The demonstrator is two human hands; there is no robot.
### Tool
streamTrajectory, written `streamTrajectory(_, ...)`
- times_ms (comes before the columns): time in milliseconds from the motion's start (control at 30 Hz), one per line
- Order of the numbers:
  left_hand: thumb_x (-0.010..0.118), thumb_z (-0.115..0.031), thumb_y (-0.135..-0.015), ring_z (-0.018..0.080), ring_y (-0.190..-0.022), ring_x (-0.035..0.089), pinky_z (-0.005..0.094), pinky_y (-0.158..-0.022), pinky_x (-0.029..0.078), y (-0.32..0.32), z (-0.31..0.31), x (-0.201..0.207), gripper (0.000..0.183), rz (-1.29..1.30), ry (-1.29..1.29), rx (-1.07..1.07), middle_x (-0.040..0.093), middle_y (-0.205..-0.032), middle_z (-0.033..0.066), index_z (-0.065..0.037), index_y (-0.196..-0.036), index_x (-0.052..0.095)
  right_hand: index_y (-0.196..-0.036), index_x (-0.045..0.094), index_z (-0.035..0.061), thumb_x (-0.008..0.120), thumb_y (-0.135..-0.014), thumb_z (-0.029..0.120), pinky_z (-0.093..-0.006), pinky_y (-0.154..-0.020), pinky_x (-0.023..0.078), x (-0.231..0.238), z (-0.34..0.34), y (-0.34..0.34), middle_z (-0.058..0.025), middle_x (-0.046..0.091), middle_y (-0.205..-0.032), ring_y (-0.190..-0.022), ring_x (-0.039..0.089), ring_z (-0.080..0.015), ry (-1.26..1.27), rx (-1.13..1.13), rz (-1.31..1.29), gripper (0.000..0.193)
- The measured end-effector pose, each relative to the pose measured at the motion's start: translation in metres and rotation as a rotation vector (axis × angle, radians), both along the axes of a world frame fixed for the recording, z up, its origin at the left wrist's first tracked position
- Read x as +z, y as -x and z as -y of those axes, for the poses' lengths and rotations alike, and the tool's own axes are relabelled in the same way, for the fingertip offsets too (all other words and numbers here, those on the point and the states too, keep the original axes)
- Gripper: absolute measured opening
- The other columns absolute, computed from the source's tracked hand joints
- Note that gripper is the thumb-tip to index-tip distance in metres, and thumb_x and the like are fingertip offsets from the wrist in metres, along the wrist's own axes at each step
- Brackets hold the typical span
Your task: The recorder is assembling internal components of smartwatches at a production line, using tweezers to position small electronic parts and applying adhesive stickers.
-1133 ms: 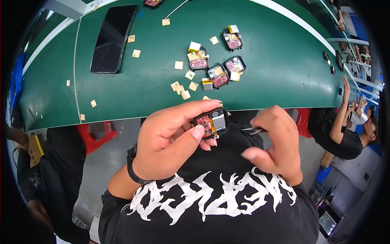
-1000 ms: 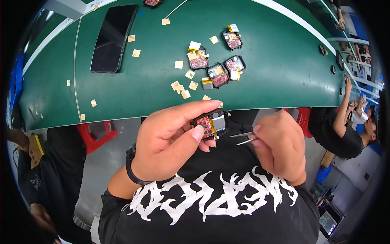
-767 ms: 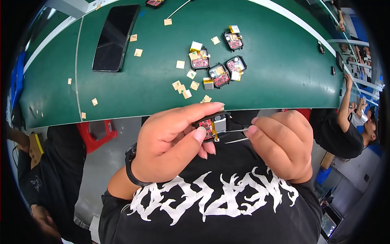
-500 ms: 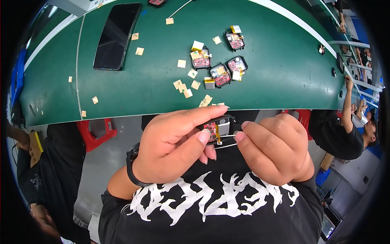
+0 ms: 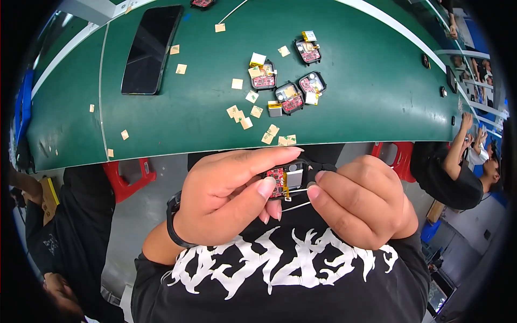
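My left hand (image 5: 226, 196) is closed around the edges of a small black watch case (image 5: 302, 171), just off the table's near edge. Inside the case show a red circuit board (image 5: 278, 177), a silver battery (image 5: 294, 178) and an orange flex ribbon (image 5: 286, 192). My left thumb presses on the board side. In the pinched fingers of my right hand (image 5: 361, 202) is a tool with two thin pale prongs, apparently tweezers (image 5: 298, 190). One prong reaches the ribbon's end; the other slants lower. The tool's rear part is hidden in the hand.
On the green table (image 5: 188, 124) lie several opened watch cases (image 5: 290, 98) with batteries, and scattered beige adhesive squares (image 5: 237, 84). A black phone (image 5: 152, 51) lies at the left, a thin pale stick (image 5: 233, 11) at the back. People sit on both sides; red stools (image 5: 129, 177) stand beneath.
The watch case and the tool tips have shifted slightly down and left, the case turned a little. My right hand has come slightly left. Both grips are kept.
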State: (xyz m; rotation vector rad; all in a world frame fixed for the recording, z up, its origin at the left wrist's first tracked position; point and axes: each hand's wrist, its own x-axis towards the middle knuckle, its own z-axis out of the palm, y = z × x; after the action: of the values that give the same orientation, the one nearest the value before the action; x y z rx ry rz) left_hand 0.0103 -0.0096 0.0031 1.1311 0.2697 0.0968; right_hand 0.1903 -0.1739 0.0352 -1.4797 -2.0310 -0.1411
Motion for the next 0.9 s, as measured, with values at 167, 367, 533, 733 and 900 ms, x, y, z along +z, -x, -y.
streamTrajectory(167, 0.047, 0.004, -0.099, 0.0090, -0.071, 0.068, 0.0218, -0.060, 0.054, -0.001, 0.001, 0.000, 0.039, 0.006, -0.001, 0.009, 0.069, -0.097, 0.0099, 0.005, -0.135, 0.060, -0.086, 0.069, -0.0060, 0.071, -0.067, 0.002, -0.0291, -0.050, 0.041, 0.003, 0.001, 0.000, -0.0136, 0.064, -0.082, -0.065, 0.056, -0.0195, 0.013, -0.011, 0.037, 0.020)
streamTrajectory(367, 0.047, 0.004, -0.099, 0.0087, -0.072, 0.067, 0.0222, -0.061, 0.054, -0.002, 0.003, 0.005, 0.038, -0.039, 0.065, 0.034, 0.068, -0.095, 0.0093, 0.006, -0.135, 0.060, -0.084, 0.069, -0.0055, 0.071, -0.067, 0.002, -0.0291, -0.051, 0.041, 0.004, 0.002, 0.005, -0.0143, 0.066, -0.084, -0.067, 0.056, -0.0203, -0.008, -0.055, 0.072, 0.019)
streamTrajectory(533, 0.047, 0.004, -0.099, 0.0087, -0.072, 0.067, 0.0221, -0.061, 0.054, -0.001, 0.003, 0.001, 0.038, -0.033, 0.053, 0.023, 0.069, -0.096, 0.0095, 0.005, -0.134, 0.061, -0.083, 0.069, -0.0060, 0.071, -0.067, 0.002, -0.0291, -0.051, 0.041, 0.004, 0.003, 0.005, -0.0147, 0.066, -0.084, -0.067, 0.056, -0.0204, 0.010, -0.042, 0.043, 0.019)
streamTrajectory(733, 0.046, 0.004, -0.099, 0.0085, -0.071, 0.067, 0.0214, -0.061, 0.054, -0.001, 0.005, 0.001, 0.038, -0.042, 0.045, 0.022, 0.069, -0.097, 0.0092, 0.005, -0.133, 0.062, -0.084, 0.069, -0.0067, 0.071, -0.067, 0.002, -0.0290, -0.051, 0.041, 0.003, 0.005, 0.002, -0.0150, 0.065, -0.083, -0.067, 0.055, -0.0205, 0.009, 0.021, 0.032, 0.019)
streamTrajectory(900, 0.048, 0.003, -0.099, 0.0130, -0.074, 0.068, 0.0230, -0.061, 0.056, -0.003, -0.001, -0.013, 0.036, 0.012, -0.078, -0.068, 0.070, -0.119, 0.0222, 0.006, -0.133, 0.060, -0.083, 0.068, -0.0042, 0.072, -0.068, 0.005, -0.0295, -0.053, 0.040, 0.006, 0.005, 0.002, -0.0121, 0.063, -0.083, -0.069, 0.055, -0.0198, 0.132, -0.008, 0.129, 0.018)
